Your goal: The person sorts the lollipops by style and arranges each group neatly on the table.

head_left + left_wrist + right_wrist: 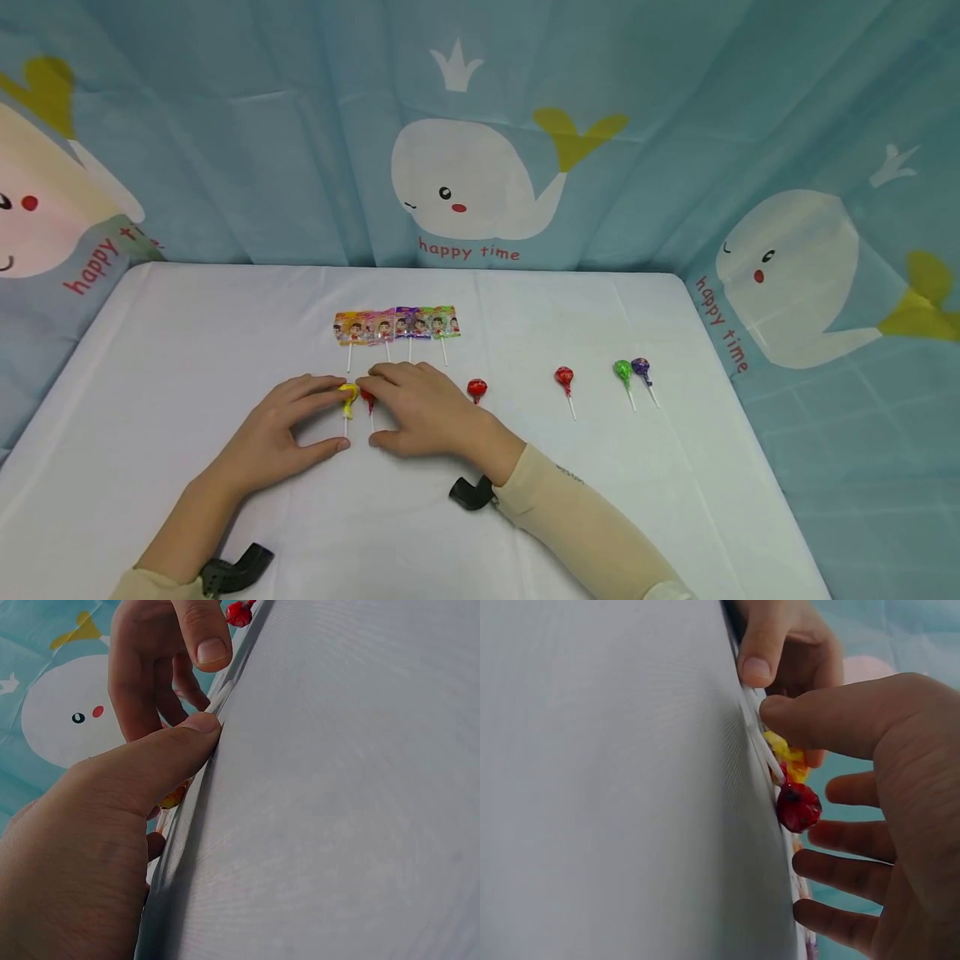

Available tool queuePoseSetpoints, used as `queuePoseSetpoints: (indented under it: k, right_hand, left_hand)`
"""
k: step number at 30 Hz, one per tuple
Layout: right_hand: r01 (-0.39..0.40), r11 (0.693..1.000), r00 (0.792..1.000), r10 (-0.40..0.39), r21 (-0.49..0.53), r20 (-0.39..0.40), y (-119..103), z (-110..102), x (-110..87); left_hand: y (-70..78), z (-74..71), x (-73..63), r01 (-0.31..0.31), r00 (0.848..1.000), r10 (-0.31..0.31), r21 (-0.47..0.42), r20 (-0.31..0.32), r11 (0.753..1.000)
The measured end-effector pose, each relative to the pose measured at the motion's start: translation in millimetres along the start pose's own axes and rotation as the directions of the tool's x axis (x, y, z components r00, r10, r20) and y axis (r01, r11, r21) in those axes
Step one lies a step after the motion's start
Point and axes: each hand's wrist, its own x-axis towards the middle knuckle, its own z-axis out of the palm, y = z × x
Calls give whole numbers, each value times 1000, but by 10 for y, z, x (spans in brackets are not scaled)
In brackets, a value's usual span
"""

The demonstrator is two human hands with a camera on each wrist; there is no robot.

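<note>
A yellow-wrapped lollipop (348, 402) and a red-wrapped lollipop (799, 808) lie side by side on the white table, sticks toward me. Beside the yellow one, my left hand (288, 429) rests with its fingertips at the candy and its thumb near the stick's end. My right hand (423, 408) arches over the red lollipop, partly hiding it in the head view; its fingers are spread, curled round nothing. Beyond both hands, several flat-wrapped lollipops (396, 325) form a row with their sticks toward me.
Another red lollipop (477, 389) lies just right of my right hand, its stick hidden. Farther right are a red lollipop (565, 381), a green lollipop (623, 372) and a purple lollipop (641, 370). A blue whale-print curtain (300, 167) hangs behind the table.
</note>
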Motion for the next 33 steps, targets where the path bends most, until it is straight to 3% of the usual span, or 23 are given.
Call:
queuePoseSetpoints:
  k: [20, 33]
  right_hand:
    - [40, 999, 996, -42, -26, -83, 58, -111, -335]
    - [16, 998, 990, -23, -53, -140, 189, -150, -593]
  left_hand:
    - [29, 6, 5, -8, 1000, 8, 7, -25, 1000]
    - [38, -13, 4, 16, 1000, -16, 22, 6, 1000]
